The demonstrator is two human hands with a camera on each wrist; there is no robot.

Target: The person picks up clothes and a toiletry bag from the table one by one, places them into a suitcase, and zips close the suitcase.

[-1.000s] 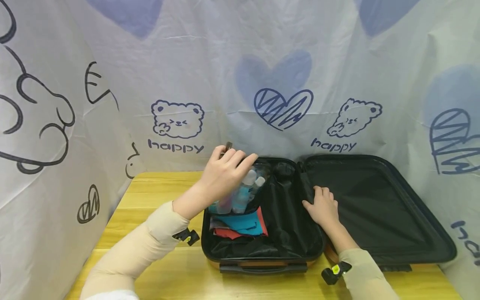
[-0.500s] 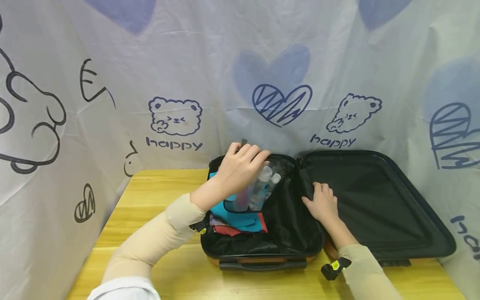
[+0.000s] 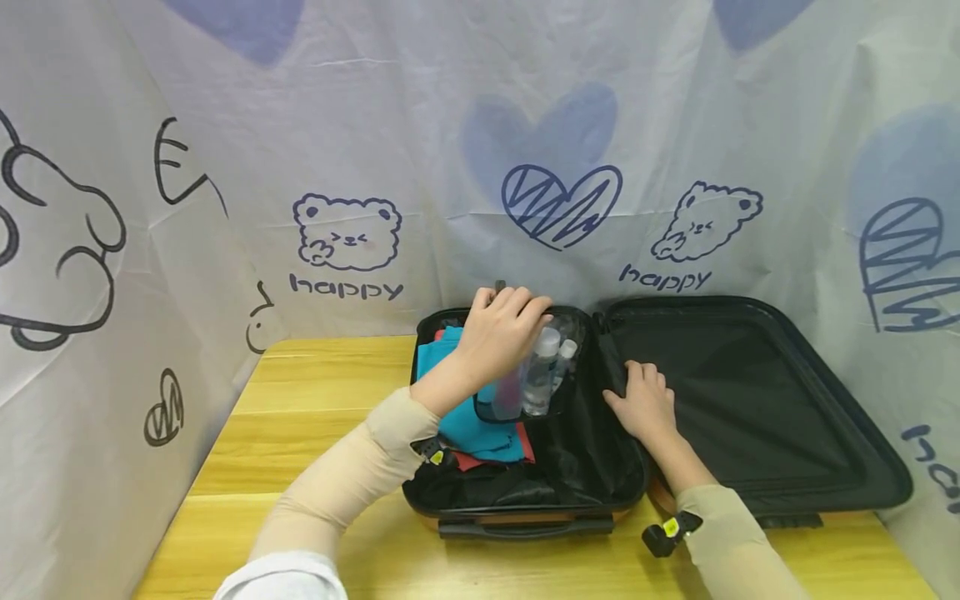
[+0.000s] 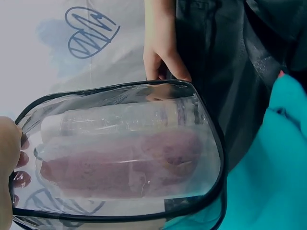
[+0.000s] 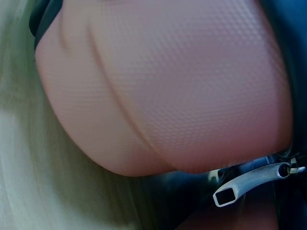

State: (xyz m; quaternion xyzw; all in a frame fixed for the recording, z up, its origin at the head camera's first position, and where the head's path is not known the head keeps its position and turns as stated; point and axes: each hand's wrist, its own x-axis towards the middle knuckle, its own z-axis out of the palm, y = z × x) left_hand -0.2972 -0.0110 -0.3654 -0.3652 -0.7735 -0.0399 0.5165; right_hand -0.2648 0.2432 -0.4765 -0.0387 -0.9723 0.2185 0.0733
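My left hand (image 3: 501, 333) grips the top edge of a clear pouch with black trim (image 4: 120, 216), holding it over the left half of the open black suitcase (image 3: 525, 505). Inside the pouch are a clear bottle with a white cap (image 3: 542, 375) and a pinkish container (image 4: 120, 167). Below and to the left of the pouch lies folded blue cloth (image 3: 480, 437), with red cloth (image 3: 471, 461) partly under it. My right hand (image 3: 645, 404) rests on the suitcase's middle edge, between its two halves, fingers relaxed.
The suitcase's lid half (image 3: 750, 408) lies open on the right, dark inside. A wooden table (image 3: 300, 417) holds the suitcase. A printed white curtain (image 3: 450, 125) hangs behind and at both sides. A metal zipper pull (image 5: 252, 182) shows in the right wrist view.
My left hand has carried the pouch to the right across the suitcase, uncovering more of the blue cloth at the left. My right hand has stayed in place.
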